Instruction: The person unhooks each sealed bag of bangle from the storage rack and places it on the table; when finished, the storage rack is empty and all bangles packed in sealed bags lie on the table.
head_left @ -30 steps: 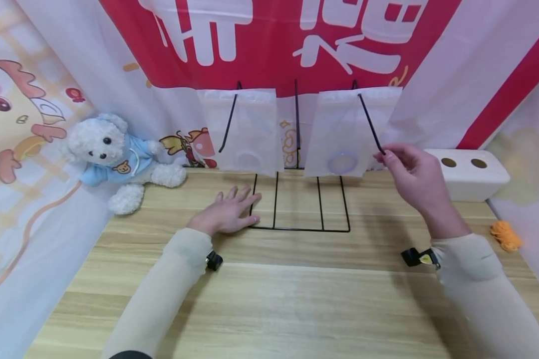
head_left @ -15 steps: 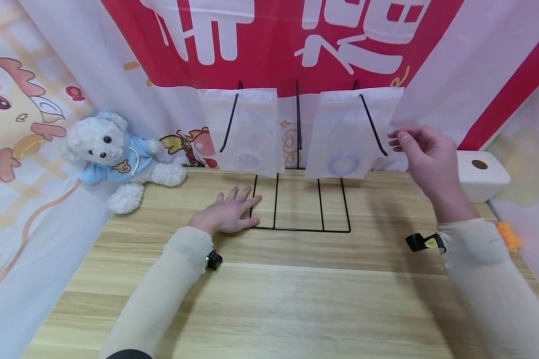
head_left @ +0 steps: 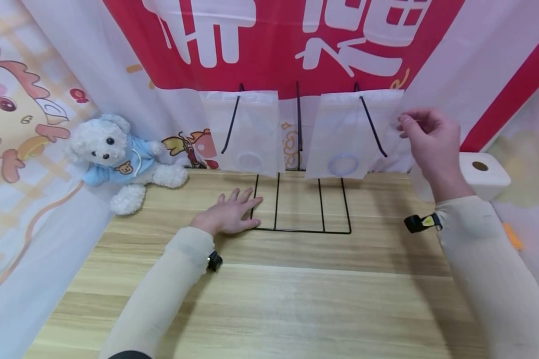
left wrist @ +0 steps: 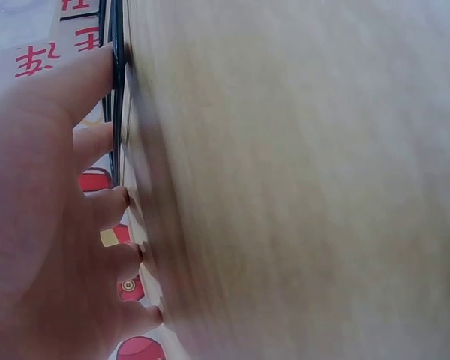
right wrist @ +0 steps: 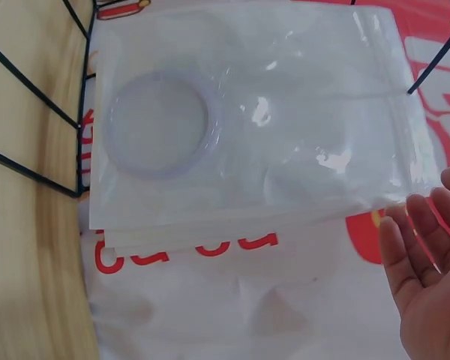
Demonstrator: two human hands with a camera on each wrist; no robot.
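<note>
My left hand (head_left: 228,213) lies flat with spread fingers on the left side of the black wire rack's base (head_left: 300,230); in the left wrist view its thumb (left wrist: 82,82) touches the wire. My right hand (head_left: 433,147) is raised beside the right hook (head_left: 374,125), its bent fingers at the upper side edge of a clear plastic bag (head_left: 334,132). The right wrist view shows those fingertips (right wrist: 394,229) right at the bag's edge, with a pale purple ring (right wrist: 163,124) inside the bag. More bags sit behind it. Another bag (head_left: 247,129) hangs from the left hook.
A white teddy bear (head_left: 105,142) in a blue hoodie sits at the left. Behind my right wrist stands a white box with a round hole (head_left: 482,172). Something orange (head_left: 513,237) lies at the right table edge. A printed cloth (head_left: 269,55) backs the wooden table.
My right hand has left the tip of the right hook and moved up and right to the bag's upper side edge. The left hand stays on the rack's base.
</note>
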